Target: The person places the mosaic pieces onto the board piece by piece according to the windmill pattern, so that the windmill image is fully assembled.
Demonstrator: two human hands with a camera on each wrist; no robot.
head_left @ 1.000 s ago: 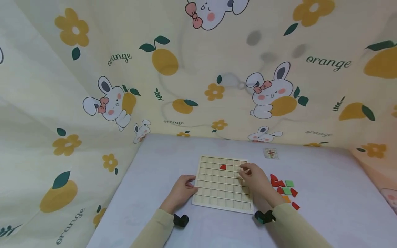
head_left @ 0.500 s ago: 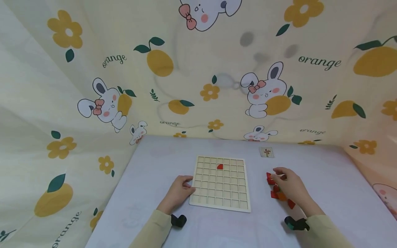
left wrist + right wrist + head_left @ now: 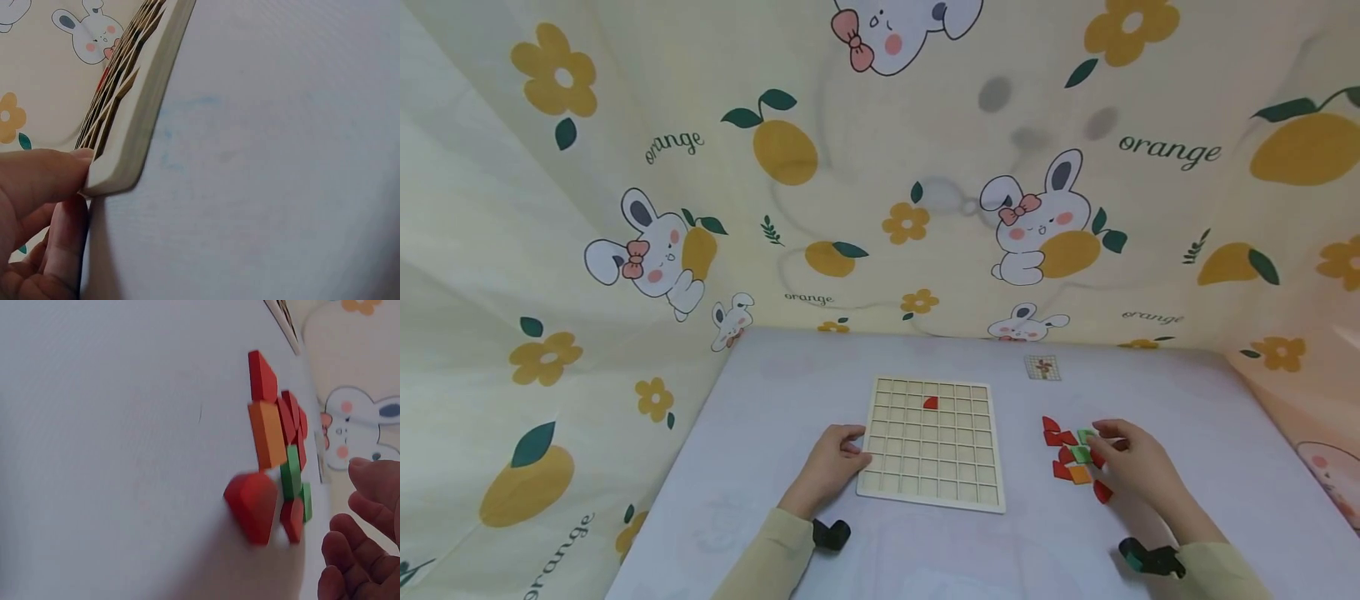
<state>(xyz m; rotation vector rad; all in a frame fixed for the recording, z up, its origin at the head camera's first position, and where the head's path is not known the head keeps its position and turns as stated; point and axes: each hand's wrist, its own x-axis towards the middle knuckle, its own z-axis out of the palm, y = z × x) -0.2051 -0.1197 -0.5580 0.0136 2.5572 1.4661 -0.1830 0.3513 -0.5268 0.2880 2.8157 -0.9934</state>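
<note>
A pale wooden grid board (image 3: 928, 450) lies on the table in the head view, a red quarter-round piece (image 3: 931, 403) set in one cell near its far side. My left hand (image 3: 829, 462) holds the board's left edge; the left wrist view has its thumb (image 3: 47, 175) on the corner and the other fingers lower down beside it. To the right of the board, my right hand (image 3: 1138, 462) hovers at the loose pieces with its fingers loosely bent and nothing between them. Red pieces (image 3: 253, 506), green squares (image 3: 290, 474) and an orange square (image 3: 267, 434) lie close by it.
A small card (image 3: 1042, 367) with a gridded picture lies beyond the pieces, toward the back of the table (image 3: 805, 375). Patterned cloth (image 3: 865, 183) with rabbits and oranges hangs behind and at both sides.
My right hand has moved right, from above the board's right side to the loose pieces, then slightly farther right. The left hand stays at the board's edge.
</note>
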